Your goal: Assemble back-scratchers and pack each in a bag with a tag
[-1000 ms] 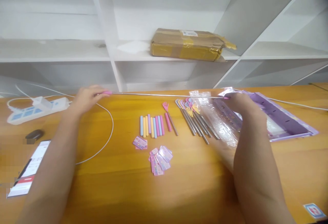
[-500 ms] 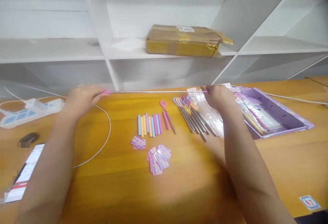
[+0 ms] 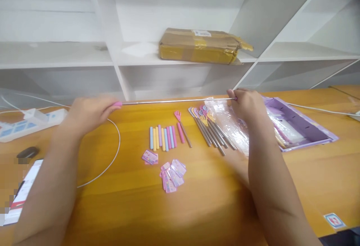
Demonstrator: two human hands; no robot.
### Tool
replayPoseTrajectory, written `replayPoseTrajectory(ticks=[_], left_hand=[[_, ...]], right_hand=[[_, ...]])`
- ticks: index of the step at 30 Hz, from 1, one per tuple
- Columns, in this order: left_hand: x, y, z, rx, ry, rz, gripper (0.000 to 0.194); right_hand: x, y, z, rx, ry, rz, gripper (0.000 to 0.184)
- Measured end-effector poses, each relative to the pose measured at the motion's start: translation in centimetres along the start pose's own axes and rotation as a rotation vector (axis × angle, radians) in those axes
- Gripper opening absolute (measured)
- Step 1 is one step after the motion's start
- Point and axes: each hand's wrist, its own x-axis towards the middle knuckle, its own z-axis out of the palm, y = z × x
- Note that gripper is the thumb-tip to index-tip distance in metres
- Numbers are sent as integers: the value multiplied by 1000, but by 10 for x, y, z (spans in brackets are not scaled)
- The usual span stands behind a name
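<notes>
Stretched level above the table is a telescopic back scratcher [image 3: 174, 101], its thin metal rod drawn out long. My left hand [image 3: 91, 114] is closed round its pink handle. At the other end, my right hand [image 3: 249, 105] grips the pink head, mostly hidden in the fingers. Below lie several metal back scratcher rods with coloured claws [image 3: 212, 128], fanned out. Beside them are a pink claw on a rod [image 3: 184, 128] and a loose pink handle [image 3: 180, 132]. A row of blue, yellow, purple and pink handles [image 3: 163, 138] lies to their left.
Small printed cards [image 3: 173, 174] lie nearer me. A purple box [image 3: 312, 126] and clear plastic bags [image 3: 225, 114] are at right. A power strip [image 3: 33, 124], white cable [image 3: 116, 152], mouse [image 3: 27, 152] and phone [image 3: 26, 189] are at left. A taped carton [image 3: 197, 47] sits on the shelf.
My right hand has moved a little to the right and the rod between my hands looks longer. My left hand keeps its grip on the handle. The view has shifted slightly.
</notes>
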Motion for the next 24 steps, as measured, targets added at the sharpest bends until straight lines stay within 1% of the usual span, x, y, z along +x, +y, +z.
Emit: replayPoseTrajectory(ticks=[2, 6, 9, 11, 13, 16, 19, 21, 24], left_hand=[[-1, 3, 1, -38, 1, 14, 51], [2, 15, 11, -83, -11, 64, 49], [4, 22, 16, -79, -11, 90, 51], [4, 23, 16, -82, 12, 87, 51], [2, 19, 13, -92, 26, 76, 49], [-1, 8, 7, -119, -11, 99, 46], [-3, 0, 1, -173, -64, 135, 46], [-3, 2, 0, -204, -88, 130, 45], [-2, 20, 1, -252, -99, 138, 43]], right_hand=[[-1, -9, -2, -16, 5, -17, 51], [-1, -41, -5, 4, 10, -73, 49], [-1, -60, -6, 28, -30, -96, 32], [-1, -63, -7, 36, -37, -113, 24], [-2, -62, -10, 50, -5, -132, 23], [-6, -59, -17, 87, 55, -161, 22], [-11, -61, -28, 102, 79, -175, 21], [-16, -68, -35, 105, 89, -185, 21], [-24, -85, -42, 139, 96, -236, 21]])
